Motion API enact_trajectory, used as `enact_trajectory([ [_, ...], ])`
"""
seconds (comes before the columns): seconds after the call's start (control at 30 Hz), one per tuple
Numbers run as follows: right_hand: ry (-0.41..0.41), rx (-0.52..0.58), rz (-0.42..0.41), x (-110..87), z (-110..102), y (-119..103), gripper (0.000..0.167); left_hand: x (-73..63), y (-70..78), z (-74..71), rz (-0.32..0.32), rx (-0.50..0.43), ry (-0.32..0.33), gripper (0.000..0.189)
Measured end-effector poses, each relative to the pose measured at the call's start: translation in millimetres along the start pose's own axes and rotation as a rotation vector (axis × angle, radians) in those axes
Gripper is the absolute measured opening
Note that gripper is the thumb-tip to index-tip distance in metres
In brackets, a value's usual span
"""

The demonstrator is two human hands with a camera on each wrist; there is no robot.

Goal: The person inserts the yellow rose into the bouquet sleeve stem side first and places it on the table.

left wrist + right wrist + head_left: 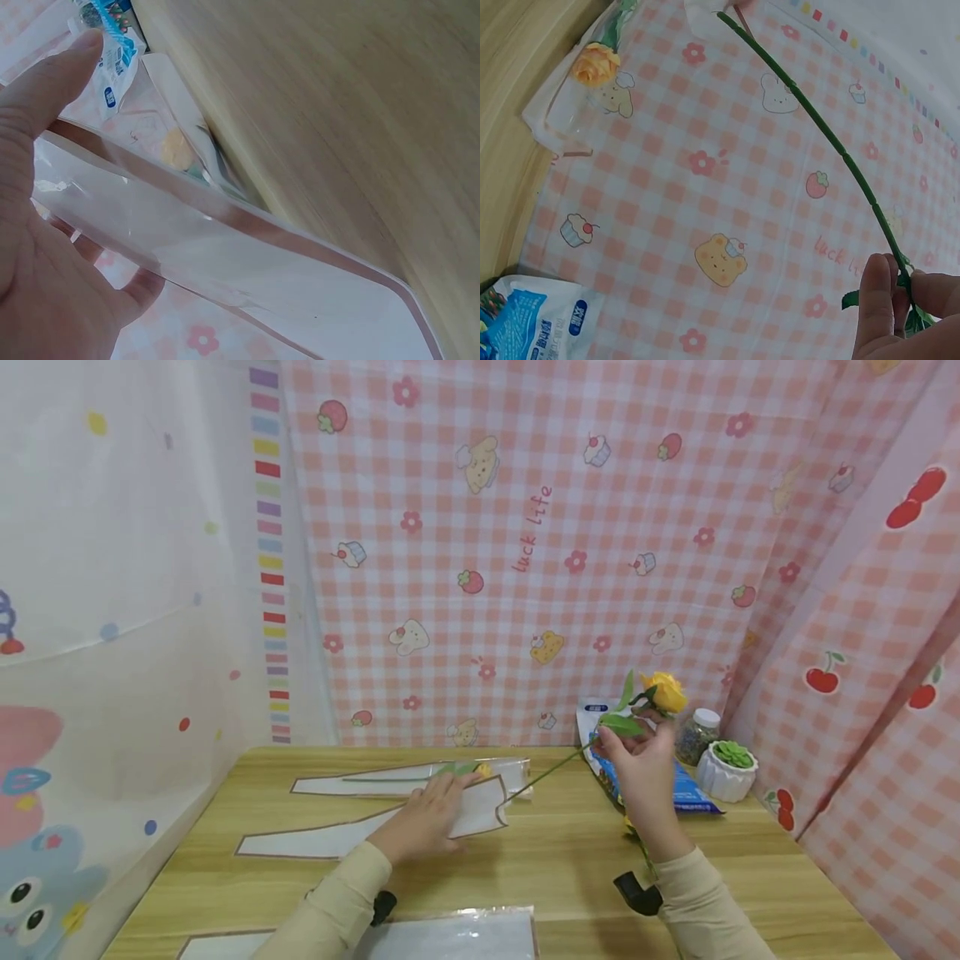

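Note:
My right hand (647, 777) pinches an artificial yellow rose (666, 692) between thumb and fingers, just below its bloom among the green leaves. Its long green stem (821, 124) slants down to the left, and the stem's end meets the mouth of a white, brown-edged flower sleeve (480, 810). That tapered sleeve is held at its wide end by my left hand (426, 818). In the left wrist view the thumb is above the sleeve's mouth, which gapes a little, and the fingers are behind and under it.
Behind lies another sleeve (517, 772) with a yellow rose in it; a further sleeve (457, 939) lies at the front. A blue-and-white bag (693, 795), a lidded jar (696, 742) and a potted succulent (727, 778) stand back right. Another yellow rose (628, 824) lies beneath my right forearm.

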State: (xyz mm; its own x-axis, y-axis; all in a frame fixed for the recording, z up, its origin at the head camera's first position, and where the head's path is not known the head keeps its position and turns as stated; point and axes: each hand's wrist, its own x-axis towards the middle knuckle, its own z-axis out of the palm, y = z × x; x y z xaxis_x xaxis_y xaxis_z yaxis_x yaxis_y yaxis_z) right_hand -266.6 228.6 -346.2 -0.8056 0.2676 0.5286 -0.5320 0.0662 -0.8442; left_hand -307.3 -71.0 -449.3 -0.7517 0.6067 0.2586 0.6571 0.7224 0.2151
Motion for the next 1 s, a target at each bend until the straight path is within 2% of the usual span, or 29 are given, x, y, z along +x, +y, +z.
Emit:
enact_trajectory([
  [0.3,-0.015,0.036,0.056,-4.0,8.0,5.9,0.05,-0.5,-0.6,0.6,0.002,-0.001,0.009,0.108],
  [0.5,-0.036,0.015,0.122,-9.0,13.0,9.5,0.047,-0.5,-0.3,-0.2,-0.001,0.007,0.027,0.108],
  [0.8,-0.083,-0.008,0.145,-13.3,16.0,17.6,0.052,-0.5,-0.3,-1.1,0.0,-0.023,0.02,0.105],
  [1.0,-0.116,0.021,0.177,-16.3,19.5,20.0,0.043,0.8,-0.1,-3.7,-0.003,-0.009,0.037,0.103],
])
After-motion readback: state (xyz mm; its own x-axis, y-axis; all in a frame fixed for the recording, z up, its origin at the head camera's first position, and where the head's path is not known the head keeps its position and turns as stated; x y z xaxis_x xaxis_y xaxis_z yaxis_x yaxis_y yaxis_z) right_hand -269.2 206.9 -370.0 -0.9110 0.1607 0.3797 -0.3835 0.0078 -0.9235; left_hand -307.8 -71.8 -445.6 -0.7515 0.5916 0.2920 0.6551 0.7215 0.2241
